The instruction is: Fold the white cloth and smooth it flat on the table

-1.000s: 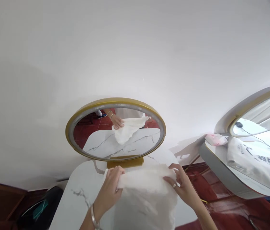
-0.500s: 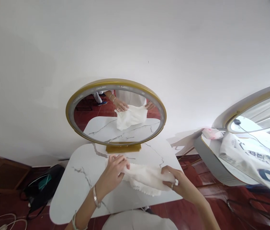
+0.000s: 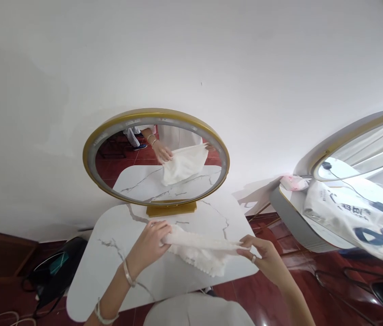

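White cloth (image 3: pixel 202 242) stretches in front of the mirror (image 3: pixel 159 158), long axis roughly along the mirror's width, ends pinched by the left hand (image 3: pixel 150 243), nearer the mirror, and right hand (image 3: pixel 266 258).

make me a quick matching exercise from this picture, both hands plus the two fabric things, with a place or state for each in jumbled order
Column one
1. white cloth
2. left hand
3. right hand
4. printed fabric

Column two
A. has a ring on one finger
B. lies on the table at the far right
C. is held at both ends
D. has bracelets on its forearm

Right pairs: 1-C, 2-D, 3-A, 4-B
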Demonstrator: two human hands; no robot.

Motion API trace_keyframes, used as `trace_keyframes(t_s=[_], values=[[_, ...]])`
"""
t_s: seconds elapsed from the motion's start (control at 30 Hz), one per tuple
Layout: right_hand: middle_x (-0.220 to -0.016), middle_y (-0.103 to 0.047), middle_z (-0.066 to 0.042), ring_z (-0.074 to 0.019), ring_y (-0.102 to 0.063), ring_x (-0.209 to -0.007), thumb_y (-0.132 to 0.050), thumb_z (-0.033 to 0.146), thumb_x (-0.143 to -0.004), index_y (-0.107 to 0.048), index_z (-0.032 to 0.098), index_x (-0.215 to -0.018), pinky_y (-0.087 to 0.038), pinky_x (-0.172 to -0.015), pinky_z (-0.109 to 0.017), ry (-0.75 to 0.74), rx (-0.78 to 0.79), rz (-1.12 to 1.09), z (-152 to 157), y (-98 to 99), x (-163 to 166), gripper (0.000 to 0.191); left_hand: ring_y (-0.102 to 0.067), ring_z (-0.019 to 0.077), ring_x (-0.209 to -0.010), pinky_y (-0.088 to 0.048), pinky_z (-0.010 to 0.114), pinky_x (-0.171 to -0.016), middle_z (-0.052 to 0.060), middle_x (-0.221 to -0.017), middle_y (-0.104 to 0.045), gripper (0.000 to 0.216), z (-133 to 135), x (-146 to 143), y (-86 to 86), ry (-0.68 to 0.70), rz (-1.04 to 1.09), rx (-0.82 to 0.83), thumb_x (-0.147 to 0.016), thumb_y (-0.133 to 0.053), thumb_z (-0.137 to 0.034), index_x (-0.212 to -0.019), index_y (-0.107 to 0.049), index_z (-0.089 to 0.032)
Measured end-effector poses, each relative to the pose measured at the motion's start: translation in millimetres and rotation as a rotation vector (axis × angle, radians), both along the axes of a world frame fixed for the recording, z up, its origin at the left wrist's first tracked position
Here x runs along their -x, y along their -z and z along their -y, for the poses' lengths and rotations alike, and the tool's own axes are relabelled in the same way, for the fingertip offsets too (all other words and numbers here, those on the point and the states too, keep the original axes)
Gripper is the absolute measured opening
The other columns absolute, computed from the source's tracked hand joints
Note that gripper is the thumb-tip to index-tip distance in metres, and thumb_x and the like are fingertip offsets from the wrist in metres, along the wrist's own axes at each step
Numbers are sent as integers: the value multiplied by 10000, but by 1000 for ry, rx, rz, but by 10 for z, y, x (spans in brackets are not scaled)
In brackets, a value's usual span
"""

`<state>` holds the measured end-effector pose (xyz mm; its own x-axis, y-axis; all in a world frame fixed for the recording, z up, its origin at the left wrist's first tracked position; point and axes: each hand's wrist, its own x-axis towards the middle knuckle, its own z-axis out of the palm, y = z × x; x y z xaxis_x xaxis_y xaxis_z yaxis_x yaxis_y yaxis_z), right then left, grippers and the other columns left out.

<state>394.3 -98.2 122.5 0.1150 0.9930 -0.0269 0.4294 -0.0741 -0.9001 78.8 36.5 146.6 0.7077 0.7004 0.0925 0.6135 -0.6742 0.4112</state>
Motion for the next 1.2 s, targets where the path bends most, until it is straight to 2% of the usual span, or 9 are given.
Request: trace_keyframes(t_s=[0.2, 0.33, 0.47, 0.6, 0.7, 0.87, 0.97, 1.03, 1.2], values=[[-703, -622, -40, -174, -579, -736, -734, 481, -717, -586, 185, -619, -466, -672, -270, 227, -144, -45, 1, 135, -112, 345, -618, 175, -760, -494, 285, -728, 22, -840, -679, 303, -108, 273, 131, -79, 71, 276, -858, -549, -453, -702, -643, -211], [-826, -687, -73, -194, -616, -809, -702, 468, -759, -676, 184, -752, -498, -738, -299, 170, -71, -70, -21, 32, -247, 285, -649, 192, -846, -513, 288, -786, 34, -896, -717, 324, -131, 342, 66, -151, 194, 317, -875, -530, -459, -722, -691, -224], [-874, -704, -77, -201, -633, -835, -692, 406, -781, -715, 201, -814, -517, -745, -307, 93, -131, -115, -33, -289, -352, 209, -650, 165, -779, -530, 251, -729, 20, -836, -713, 272, -110, 358, -216, -223, 321, 283, -842, -582, -452, -736, -679, -220], [-846, -696, -59, -191, -636, -739, -770, 388, -687, -729, 235, -862, -532, -619, -274, 270, -228, -24, 198, -599, -479, 236, -598, 139, -645, -497, 208, -549, -11, -756, -684, 220, 100, 432, -610, -299, 341, 205, -782, -650, -458, -848, -647, -248], [-789, -710, -48, -153, -610, -553, -817, 380, -621, -743, 284, -999, -519, -475, -236, 234, -114, 85, 530, -705, -627, 397, -554, 133, -578, -461, 207, -494, -14, -722, -680, 217, 335, 524, -840, -258, 285, 182, -762, -666, -452, -901, -687, -287], [-695, -701, -72, -106, -468, -330, -787, 398, -654, -762, 299, -853, -415, -306, -246, 254, -77, -83, 658, -739, -775, 223, -508, 109, -436, -406, 204, -415, -35, -538, -614, 205, 468, 448, -1008, -277, 282, 330, -789, -629, -457, -775, -714, -271], [-591, -662, -52, -180, -610, -467, -815, 430, -607, -742, 231, -797, -537, -441, -277, 344, -11, -145, 207, -658, -770, 285, -522, 111, -403, -411, 209, -427, -56, -467, -572, 236, 229, 154, -914, -345, 307, 410, -807, -604, -455, -814, -693, -236], [-739, -712, -80, -234, -694, -657, -813, 483, -585, -717, 190, -800, -599, -626, -330, 416, -28, -177, -201, -478, -742, 377, -620, 142, -501, -456, 214, -476, -31, -531, -626, 243, -9, -99, -725, -397, 373, 430, -818, -583, -428, -847, -678, -207], [-1174, -649, -152, -296, -617, -1112, -683, 606, -685, -596, 168, -1155, -517, -938, -465, 454, -234, -89, -744, 442, -549, 649, -616, 247, -1134, -505, 381, -948, 117, -1182, -664, 401, -296, -545, 145, -517, 451, 261, -838, -497, -296, -1204, -600, -169]])
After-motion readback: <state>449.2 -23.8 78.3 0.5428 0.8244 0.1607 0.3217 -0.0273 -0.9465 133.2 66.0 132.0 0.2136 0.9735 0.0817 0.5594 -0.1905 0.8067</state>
